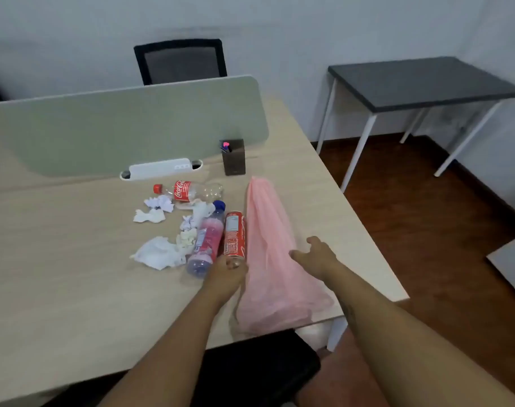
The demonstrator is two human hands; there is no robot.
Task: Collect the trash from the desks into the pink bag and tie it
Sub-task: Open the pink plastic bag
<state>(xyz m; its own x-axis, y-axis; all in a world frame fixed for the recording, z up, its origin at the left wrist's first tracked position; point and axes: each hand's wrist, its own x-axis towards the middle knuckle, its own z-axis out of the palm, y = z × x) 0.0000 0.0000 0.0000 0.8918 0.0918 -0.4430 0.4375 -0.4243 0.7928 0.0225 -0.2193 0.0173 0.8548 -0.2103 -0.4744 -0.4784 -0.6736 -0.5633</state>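
A pink bag [269, 230] lies flat and long on the light wooden desk [59, 274]. My right hand [316, 255] rests on the bag's right side with fingers spread and relaxed. My left hand [225, 274] grips the near end of a red soda can [235, 234] that lies beside the bag. Left of the can lies a plastic bottle with a pink label and blue cap [207, 239]. An empty cola bottle [188, 190] lies farther back. Several crumpled white tissues [159, 252] are scattered to the left.
A grey-green divider panel [127, 127] crosses the desk, with a white power strip [160, 168] and a brown pen holder [233, 157] before it. A black chair [181, 61] stands behind. A dark side table [420, 82] is at the right, a dark seat [256, 368] below me.
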